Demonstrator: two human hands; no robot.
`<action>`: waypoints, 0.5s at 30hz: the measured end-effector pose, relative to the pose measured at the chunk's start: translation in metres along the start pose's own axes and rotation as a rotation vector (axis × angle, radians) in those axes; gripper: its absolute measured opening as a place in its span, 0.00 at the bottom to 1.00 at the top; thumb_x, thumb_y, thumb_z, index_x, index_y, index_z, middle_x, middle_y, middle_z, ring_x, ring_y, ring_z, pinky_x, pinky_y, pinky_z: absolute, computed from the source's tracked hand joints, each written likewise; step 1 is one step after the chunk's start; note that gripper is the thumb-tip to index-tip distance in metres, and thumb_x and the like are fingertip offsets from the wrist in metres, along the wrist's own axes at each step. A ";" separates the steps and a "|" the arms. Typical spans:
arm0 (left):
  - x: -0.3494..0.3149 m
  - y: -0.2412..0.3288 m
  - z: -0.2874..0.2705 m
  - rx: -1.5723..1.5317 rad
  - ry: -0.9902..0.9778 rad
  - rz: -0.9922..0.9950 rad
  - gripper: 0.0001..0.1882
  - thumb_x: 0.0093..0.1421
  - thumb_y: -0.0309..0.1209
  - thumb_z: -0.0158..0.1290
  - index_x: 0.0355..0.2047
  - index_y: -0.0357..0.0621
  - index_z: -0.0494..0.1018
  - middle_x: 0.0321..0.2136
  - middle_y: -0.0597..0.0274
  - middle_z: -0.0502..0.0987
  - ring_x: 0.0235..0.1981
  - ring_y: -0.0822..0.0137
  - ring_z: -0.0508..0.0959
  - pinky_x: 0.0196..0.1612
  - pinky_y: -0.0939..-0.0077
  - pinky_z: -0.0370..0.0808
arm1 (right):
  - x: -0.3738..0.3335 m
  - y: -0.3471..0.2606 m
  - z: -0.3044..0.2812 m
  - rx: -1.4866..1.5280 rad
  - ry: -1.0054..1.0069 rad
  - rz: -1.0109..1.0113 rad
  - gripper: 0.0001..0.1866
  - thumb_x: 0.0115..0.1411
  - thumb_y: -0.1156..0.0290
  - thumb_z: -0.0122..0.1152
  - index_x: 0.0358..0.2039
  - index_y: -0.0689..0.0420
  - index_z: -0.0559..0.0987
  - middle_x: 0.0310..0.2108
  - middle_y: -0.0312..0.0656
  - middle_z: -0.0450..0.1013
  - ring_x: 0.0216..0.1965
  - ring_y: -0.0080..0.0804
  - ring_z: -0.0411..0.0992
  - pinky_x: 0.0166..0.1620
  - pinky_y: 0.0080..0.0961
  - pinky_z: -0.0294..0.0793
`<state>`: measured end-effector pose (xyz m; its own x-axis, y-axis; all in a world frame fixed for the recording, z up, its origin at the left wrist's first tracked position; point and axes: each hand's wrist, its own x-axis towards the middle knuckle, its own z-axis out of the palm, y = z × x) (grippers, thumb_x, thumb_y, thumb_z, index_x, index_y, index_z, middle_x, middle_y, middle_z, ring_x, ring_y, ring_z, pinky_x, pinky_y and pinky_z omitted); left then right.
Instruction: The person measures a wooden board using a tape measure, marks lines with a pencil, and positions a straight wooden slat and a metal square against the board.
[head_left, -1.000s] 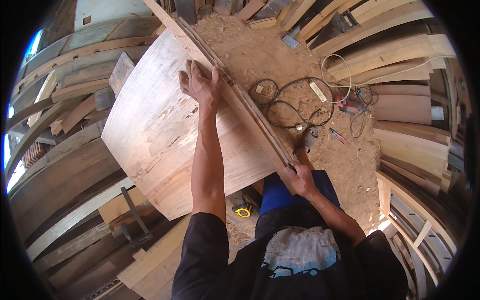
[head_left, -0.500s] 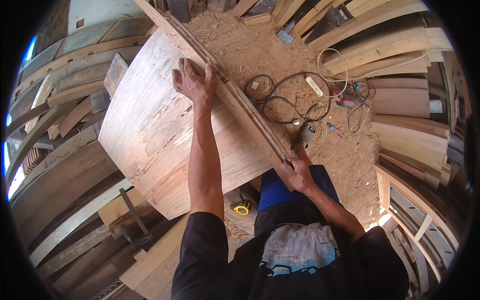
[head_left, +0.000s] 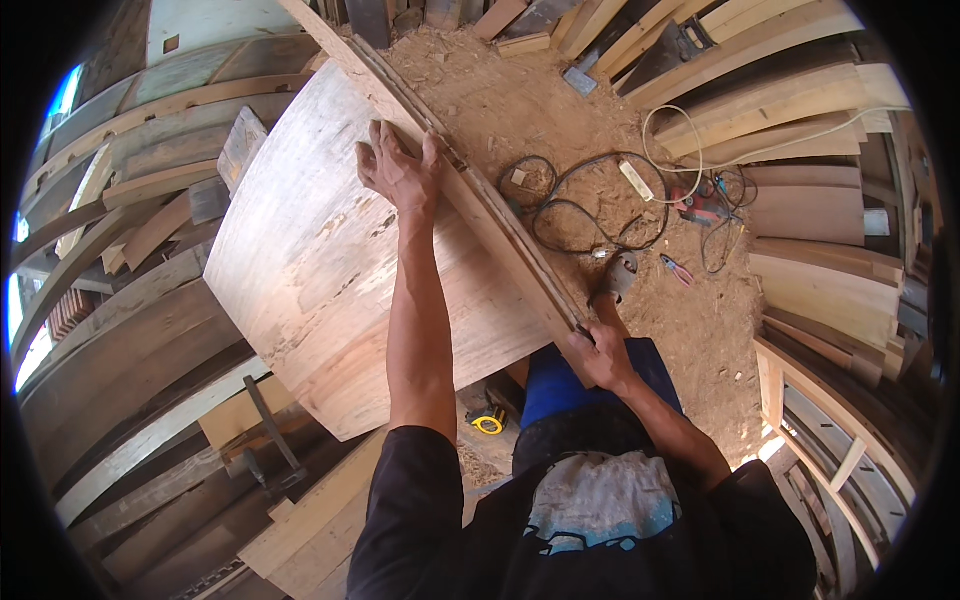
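Note:
A wide, pale plywood panel (head_left: 310, 250) slants across the view, with a long wooden batten (head_left: 500, 245) along its right edge. My left hand (head_left: 402, 178) rests where panel and batten meet, fingers spread and bent over the panel, thumb on the batten. My right hand (head_left: 604, 358) is closed around the batten's near end, close to my blue shorts (head_left: 553, 385). Something small and dark shows by the right fingers, too small to name. What lies under the panel is hidden.
Below the panel lies a yellow tape measure (head_left: 488, 422). On the sawdust floor (head_left: 690, 330) are pliers (head_left: 677, 271), a white power strip (head_left: 635, 181), looped black cable (head_left: 540, 215) and a red power tool (head_left: 703, 207). A clamp (head_left: 272, 428) sits left, and stacked boards (head_left: 805, 280) line the right.
The whole view has shifted slightly, so everything appears a little farther right and lower. Both hands keep their places on the panel and batten.

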<state>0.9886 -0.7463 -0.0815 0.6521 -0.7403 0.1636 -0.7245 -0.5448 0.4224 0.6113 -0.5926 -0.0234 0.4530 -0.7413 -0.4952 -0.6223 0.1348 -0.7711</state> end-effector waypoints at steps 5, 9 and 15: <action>-0.002 -0.004 0.003 0.001 0.042 0.015 0.42 0.58 0.52 0.59 0.65 0.37 0.66 0.69 0.49 0.64 0.71 0.39 0.55 0.73 0.47 0.45 | 0.001 -0.001 0.001 0.029 -0.019 0.028 0.16 0.65 0.62 0.60 0.36 0.66 0.78 0.31 0.62 0.76 0.37 0.64 0.75 0.40 0.46 0.74; -0.002 -0.003 0.005 0.007 0.044 0.026 0.42 0.58 0.52 0.59 0.65 0.36 0.66 0.69 0.48 0.64 0.72 0.39 0.54 0.73 0.48 0.45 | -0.001 0.002 0.002 0.028 0.011 -0.003 0.16 0.65 0.62 0.60 0.37 0.66 0.78 0.31 0.62 0.76 0.37 0.64 0.76 0.40 0.45 0.74; -0.002 -0.003 0.002 -0.007 0.015 0.011 0.42 0.59 0.52 0.58 0.66 0.35 0.64 0.69 0.47 0.63 0.72 0.40 0.53 0.73 0.49 0.44 | 0.000 -0.007 -0.002 0.021 -0.009 0.014 0.16 0.66 0.62 0.59 0.38 0.66 0.79 0.32 0.61 0.77 0.37 0.62 0.77 0.41 0.44 0.75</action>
<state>0.9894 -0.7441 -0.0853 0.6476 -0.7400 0.1816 -0.7299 -0.5340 0.4266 0.6142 -0.5951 -0.0177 0.4502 -0.7329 -0.5101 -0.6152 0.1595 -0.7721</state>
